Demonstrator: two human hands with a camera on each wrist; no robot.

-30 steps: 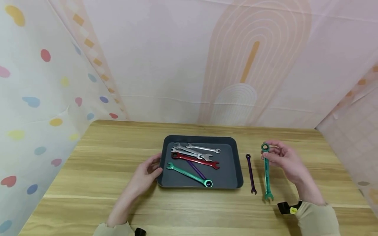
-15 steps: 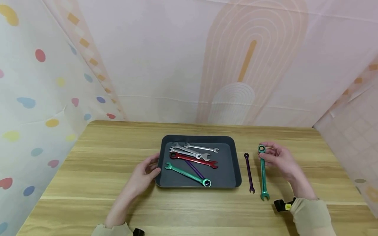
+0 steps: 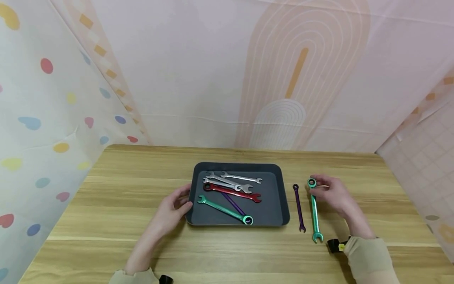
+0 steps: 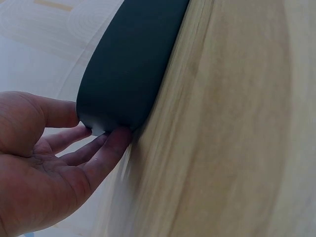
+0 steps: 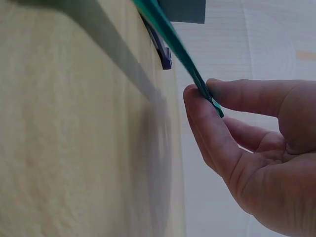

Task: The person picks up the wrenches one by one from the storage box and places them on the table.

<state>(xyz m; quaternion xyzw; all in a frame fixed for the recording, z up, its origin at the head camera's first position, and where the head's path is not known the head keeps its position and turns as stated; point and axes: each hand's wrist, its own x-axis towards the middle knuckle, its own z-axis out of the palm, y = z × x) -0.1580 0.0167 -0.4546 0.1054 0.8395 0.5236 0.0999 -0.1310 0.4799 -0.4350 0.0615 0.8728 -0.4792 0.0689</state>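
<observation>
Right hand (image 5: 256, 148) pinches green wrench (image 5: 170, 37), shown raised only at wrist.

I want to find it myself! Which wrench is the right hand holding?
Look right of the dark tray on the wooden table. Two wrenches lie there side by side. The right hand pinches the ring end of the green wrench, which is longer than the purple wrench beside it.

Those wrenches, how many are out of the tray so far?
One looks done: a purple wrench lies on the table right of the tray. In hand: the right hand pinches the ring end of a green wrench beside it. Left: about five wrenches in the tray, including a red one, while the left hand touches its corner.
</observation>
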